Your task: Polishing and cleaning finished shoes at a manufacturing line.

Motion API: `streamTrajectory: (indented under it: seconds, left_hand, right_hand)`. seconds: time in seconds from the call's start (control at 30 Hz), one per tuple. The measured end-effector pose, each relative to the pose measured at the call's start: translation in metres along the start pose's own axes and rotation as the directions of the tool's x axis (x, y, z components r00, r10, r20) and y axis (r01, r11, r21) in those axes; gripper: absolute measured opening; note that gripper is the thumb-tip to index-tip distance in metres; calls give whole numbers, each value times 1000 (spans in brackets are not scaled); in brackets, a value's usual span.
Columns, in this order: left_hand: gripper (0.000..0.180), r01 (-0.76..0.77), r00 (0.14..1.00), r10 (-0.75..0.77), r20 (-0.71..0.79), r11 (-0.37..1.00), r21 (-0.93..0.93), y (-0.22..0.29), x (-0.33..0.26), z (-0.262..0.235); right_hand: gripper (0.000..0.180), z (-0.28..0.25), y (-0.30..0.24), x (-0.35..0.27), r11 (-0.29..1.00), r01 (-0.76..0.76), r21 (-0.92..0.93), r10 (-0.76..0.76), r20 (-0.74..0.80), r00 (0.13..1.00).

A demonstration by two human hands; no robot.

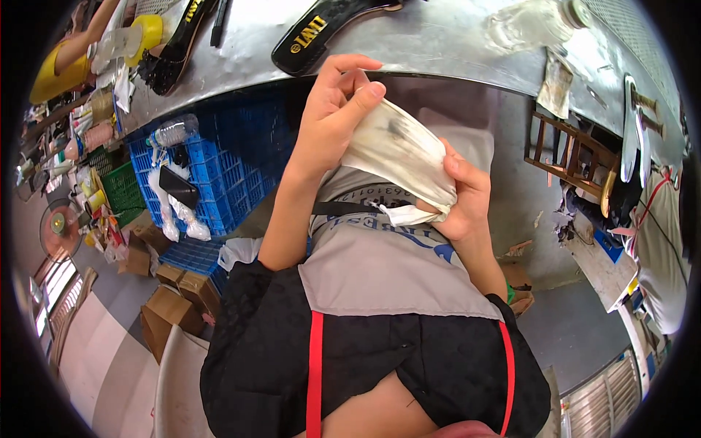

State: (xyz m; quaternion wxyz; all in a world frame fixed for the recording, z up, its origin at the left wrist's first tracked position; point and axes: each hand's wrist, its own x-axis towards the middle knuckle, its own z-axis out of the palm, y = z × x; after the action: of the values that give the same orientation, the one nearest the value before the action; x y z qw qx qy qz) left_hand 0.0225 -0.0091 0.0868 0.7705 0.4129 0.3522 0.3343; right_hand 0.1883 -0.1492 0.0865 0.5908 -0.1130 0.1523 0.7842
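A soiled white cloth (400, 155) is stretched between both hands, just below the edge of a metal worktable (453, 51). My left hand (332, 113) pinches its upper end between thumb and fingers. The lower, bunched end is gripped in my right hand (464, 197). Under the hands lies a grey apron (387, 266) over black clothes. On the table above my left hand lies a black shoe sole (321, 33) with yellow lettering.
A clear plastic bottle (529, 23) lies on the table at the right. Blue plastic crates (219, 168) stand under the table at the left, cardboard boxes (171, 310) on the floor below them. A wooden stool (573, 153) stands at the right. Another person's arm in yellow (62, 62) is at the far left.
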Motion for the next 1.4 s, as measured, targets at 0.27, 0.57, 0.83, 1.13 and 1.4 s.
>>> streamTrajectory:
  seconds: [0.27, 0.57, 0.83, 1.13, 1.4]
  left_hand:
    - [23, -381, 912, 403, 74, 768, 515, -15, 26, 60]
    - [19, -557, 808, 562, 177, 632, 538, 17, 66, 65]
    - [13, -543, 772, 608, 186, 477, 691, 17, 58, 82]
    - [46, -692, 461, 694, 553, -110, 714, -20, 61, 118]
    - [47, -830, 394, 777, 491, 71, 553, -19, 80, 121]
  right_hand:
    - [30, 29, -39, -3, 916, 388, -104, -392, -25, 919]
    - [28, 39, -51, -23, 895, 370, -247, -384, -6, 923]
    - [32, 38, -61, -24, 885, 465, -7, -446, 276, 852]
    - [20, 82, -90, 5, 419, 890, -180, -864, 222, 451]
    - [12, 110, -155, 19, -128, 627, -769, -911, 341, 233]
